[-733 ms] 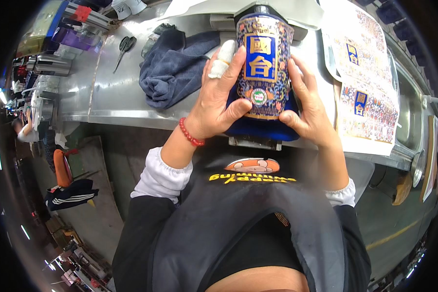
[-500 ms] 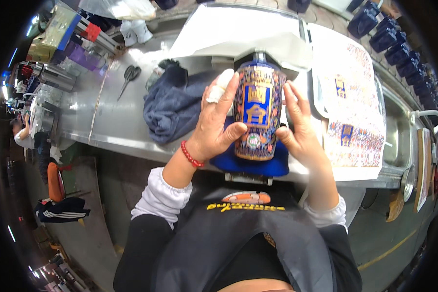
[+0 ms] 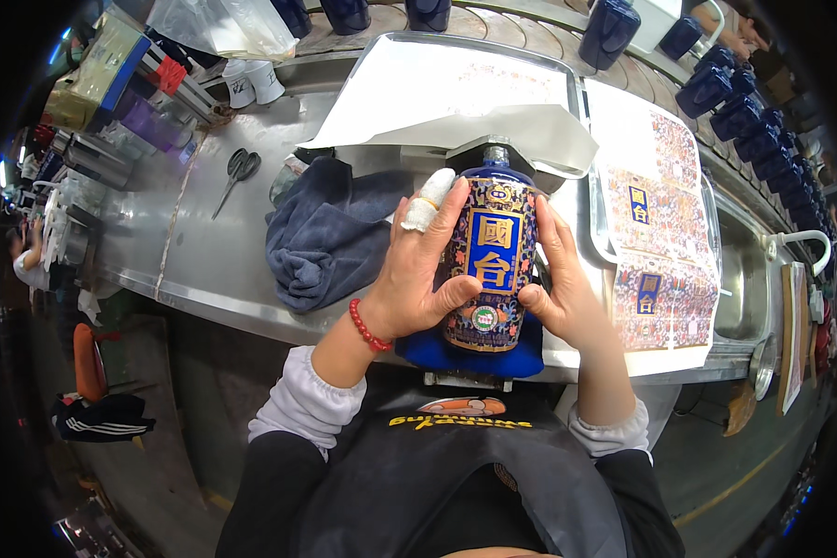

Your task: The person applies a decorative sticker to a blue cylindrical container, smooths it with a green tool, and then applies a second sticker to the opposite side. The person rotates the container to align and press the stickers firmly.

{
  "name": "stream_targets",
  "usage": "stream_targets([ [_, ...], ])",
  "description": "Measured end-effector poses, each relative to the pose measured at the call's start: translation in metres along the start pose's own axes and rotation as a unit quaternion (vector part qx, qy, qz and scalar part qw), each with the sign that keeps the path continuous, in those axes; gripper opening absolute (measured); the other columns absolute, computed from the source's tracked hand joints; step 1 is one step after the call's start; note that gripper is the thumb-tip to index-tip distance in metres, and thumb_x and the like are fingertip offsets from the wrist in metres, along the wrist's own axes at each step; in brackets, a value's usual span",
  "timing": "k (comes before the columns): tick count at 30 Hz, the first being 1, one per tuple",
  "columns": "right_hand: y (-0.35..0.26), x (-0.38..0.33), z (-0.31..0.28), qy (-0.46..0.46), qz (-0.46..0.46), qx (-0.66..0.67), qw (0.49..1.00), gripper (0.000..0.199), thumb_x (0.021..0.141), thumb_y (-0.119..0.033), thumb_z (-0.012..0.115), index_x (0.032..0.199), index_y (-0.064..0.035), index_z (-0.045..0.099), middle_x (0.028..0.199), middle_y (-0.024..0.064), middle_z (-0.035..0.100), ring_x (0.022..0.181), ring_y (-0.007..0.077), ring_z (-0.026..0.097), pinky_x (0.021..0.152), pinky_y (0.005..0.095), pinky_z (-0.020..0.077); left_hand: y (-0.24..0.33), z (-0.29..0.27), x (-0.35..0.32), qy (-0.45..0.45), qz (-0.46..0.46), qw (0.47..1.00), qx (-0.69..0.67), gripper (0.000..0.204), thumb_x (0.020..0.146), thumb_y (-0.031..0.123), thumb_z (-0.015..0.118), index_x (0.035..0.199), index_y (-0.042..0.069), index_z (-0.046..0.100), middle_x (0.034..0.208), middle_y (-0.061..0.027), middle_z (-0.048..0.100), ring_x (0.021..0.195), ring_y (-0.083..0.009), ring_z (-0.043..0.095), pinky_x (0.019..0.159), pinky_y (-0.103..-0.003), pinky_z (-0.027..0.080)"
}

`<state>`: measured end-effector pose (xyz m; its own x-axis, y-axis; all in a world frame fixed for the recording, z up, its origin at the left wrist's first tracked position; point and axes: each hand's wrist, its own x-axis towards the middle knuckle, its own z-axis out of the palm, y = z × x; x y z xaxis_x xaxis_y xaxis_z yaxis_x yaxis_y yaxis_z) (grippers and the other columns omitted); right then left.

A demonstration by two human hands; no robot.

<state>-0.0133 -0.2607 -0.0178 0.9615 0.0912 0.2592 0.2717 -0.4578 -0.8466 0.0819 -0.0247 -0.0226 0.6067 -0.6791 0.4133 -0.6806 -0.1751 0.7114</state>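
Observation:
A blue bottle [image 3: 495, 244] with a gold, multicoloured patterned wrap lies between my hands, its neck pointing away from me and its front face up. My left hand [image 3: 409, 270] presses along its left side, the thumb on the front; white wrapping covers one finger, and a red bead bracelet circles the wrist. Along the right side, my right hand [image 3: 567, 279] lays its fingers and thumb against the bottle. Beneath the bottle's base is a bright blue pad [image 3: 523, 352]. A dark angular support [image 3: 482, 147] shows behind the neck.
Left of the bottle lies a crumpled grey-blue towel [image 3: 316, 246], with scissors [image 3: 236, 179] beyond it on the metal table. Patterned printed sheets [image 3: 665, 246] spread at right, near a sink [image 3: 746, 279]. A paper-covered tray [image 3: 437, 88] sits behind; several blue bottles [image 3: 609, 33] line the conveyor.
The view has shifted, so the table and bottle sit lower in it. Both hands stay at the bottle's sides, thumbs towards its front, with only slight finger movement.

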Motion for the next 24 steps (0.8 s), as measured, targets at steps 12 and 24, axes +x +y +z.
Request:
stream_targets([
  [12,0.0021,0.0037,-0.0057,0.005,-0.026,0.005,1.000,0.095,0.096,-0.059,0.064,0.163,-0.0033,0.025,0.158,0.0240,0.033,0.143,0.0357,0.040,0.115,0.0441,0.0395,-0.0027,0.0034,-0.0056,0.008,-0.006,0.999,-0.041,0.104,0.094,0.078,0.047,0.163,0.004,0.024,0.163,-0.0280,0.031,0.154,-0.0433,0.024,0.123,-0.061,0.006],
  [24,-0.0026,0.0046,-0.0086,0.019,0.044,-0.034,0.998,0.078,0.102,-0.050,0.060,0.162,-0.0081,0.032,0.158,0.0214,0.035,0.137,0.0326,0.047,0.112,0.0422,0.0431,0.0003,0.0029,-0.0051,0.012,-0.023,0.998,-0.061,0.104,0.095,0.075,0.048,0.161,-0.002,0.026,0.161,-0.0296,0.033,0.152,-0.0444,0.028,0.124,-0.051,0.015],
])
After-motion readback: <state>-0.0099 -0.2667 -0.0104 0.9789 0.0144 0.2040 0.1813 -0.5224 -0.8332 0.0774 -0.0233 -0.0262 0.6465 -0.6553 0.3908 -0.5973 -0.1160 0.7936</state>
